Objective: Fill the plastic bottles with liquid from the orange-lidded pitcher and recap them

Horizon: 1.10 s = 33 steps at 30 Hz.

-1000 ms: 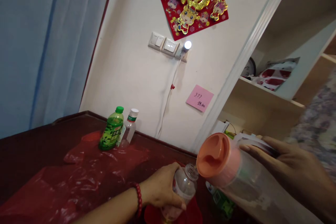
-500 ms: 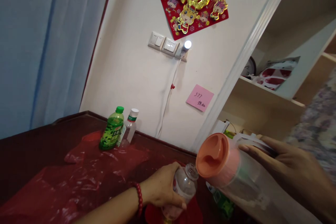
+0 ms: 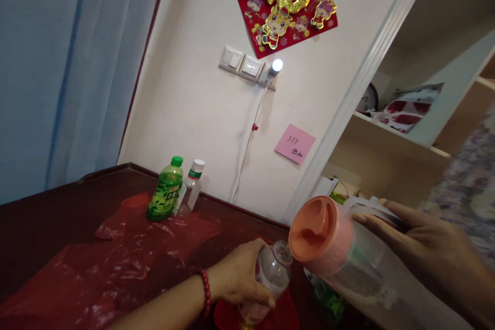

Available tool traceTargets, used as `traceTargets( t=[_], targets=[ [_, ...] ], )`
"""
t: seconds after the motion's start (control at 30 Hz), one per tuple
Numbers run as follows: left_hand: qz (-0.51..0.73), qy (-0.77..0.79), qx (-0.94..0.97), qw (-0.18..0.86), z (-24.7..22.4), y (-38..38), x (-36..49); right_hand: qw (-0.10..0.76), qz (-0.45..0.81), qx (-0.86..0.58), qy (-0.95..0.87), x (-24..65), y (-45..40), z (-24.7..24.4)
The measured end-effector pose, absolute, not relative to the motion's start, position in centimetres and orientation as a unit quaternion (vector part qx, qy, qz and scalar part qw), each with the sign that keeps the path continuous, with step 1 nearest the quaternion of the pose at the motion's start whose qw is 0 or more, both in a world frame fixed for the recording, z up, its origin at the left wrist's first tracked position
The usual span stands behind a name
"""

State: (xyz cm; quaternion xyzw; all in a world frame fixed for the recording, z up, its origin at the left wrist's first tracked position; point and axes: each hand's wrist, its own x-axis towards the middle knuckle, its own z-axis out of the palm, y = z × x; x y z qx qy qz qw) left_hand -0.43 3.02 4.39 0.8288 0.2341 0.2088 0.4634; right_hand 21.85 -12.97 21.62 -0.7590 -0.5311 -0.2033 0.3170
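My left hand (image 3: 242,276), with a red bead bracelet (image 3: 204,291) at the wrist, is wrapped round a clear plastic bottle (image 3: 275,273). The bottle leans a little and its mouth is uncapped. In my right hand (image 3: 421,247) is the handle of a translucent plastic pitcher (image 3: 371,268) with an orange lid (image 3: 313,229). The pitcher is tipped to the left, its lid edge right at the bottle's mouth. Whether liquid is flowing I cannot make out. Below the bottle lies something red (image 3: 288,312), partly hidden by my hand and the bottle.
A green drink bottle (image 3: 165,193) and a clear bottle with a white cap (image 3: 190,191) stand near the wall. A red plastic bag (image 3: 116,247) spreads over the dark table (image 3: 34,227). Another green-labelled bottle (image 3: 328,299) is partly behind the pitcher. Shelves (image 3: 402,134) rise at right.
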Motion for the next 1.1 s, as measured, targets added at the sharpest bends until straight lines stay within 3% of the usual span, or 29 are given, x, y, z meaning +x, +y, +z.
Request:
traceTargets(
  t=[0.3, 1.1],
  targets=[
    [0.213, 0.233, 0.833, 0.454, 4.0, 3.2, -0.4, 0.327, -0.146, -0.783, -0.509, 21.4, -12.7, 21.7],
    [0.214, 0.226, 0.828, 0.465, 4.2, 3.2, -0.4, 0.362, -0.165, -0.777, -0.487, 21.2, -12.8, 21.6]
  ],
)
